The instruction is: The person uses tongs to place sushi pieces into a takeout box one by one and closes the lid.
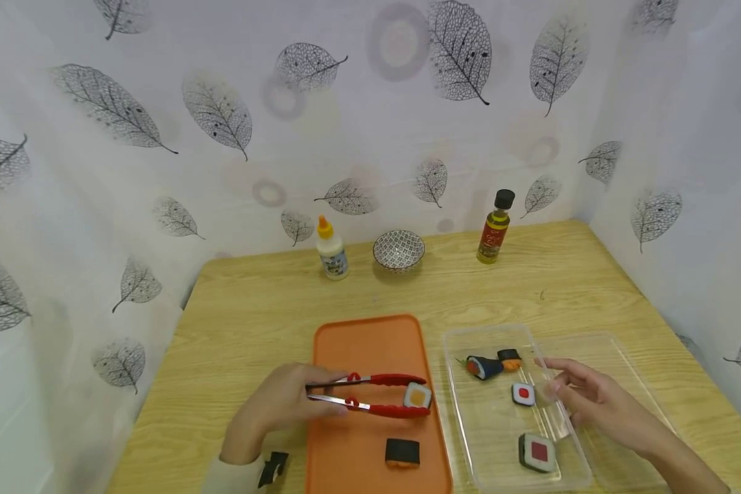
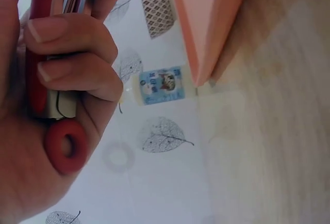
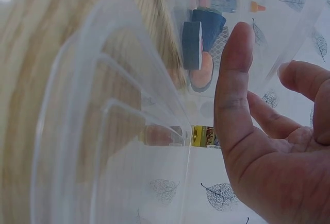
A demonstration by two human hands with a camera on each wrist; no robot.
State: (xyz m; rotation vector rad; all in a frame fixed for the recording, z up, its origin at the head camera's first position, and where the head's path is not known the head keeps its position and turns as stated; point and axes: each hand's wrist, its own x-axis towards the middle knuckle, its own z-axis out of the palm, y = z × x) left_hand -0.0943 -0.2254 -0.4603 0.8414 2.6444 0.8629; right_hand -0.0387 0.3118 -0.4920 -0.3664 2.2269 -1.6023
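My left hand (image 1: 287,396) grips red-tipped metal tongs (image 1: 398,411) by the handle end. Between the tong tips sits a square sushi roll (image 1: 417,396) with an orange centre, over the right edge of the orange tray (image 1: 352,343). A black-wrapped sushi piece (image 1: 403,451) lies lower on that tray. At the right rim of a clear plastic container (image 1: 488,439) is my right hand (image 1: 599,405), its fingers loosely extended and fingertips right at the rim. Inside are a cone-shaped roll (image 1: 484,367), a small black-banded piece (image 1: 509,359) and two square rolls, one red-centred (image 1: 523,393), one larger (image 1: 538,453).
A clear lid-like tray (image 1: 617,363) lies right of the container, partly under my right forearm. Along the back stand a white bottle with orange cap (image 1: 333,254), a patterned bowl (image 1: 398,250) and an oil bottle (image 1: 495,230). A black object (image 1: 274,469) lies by my left sleeve.
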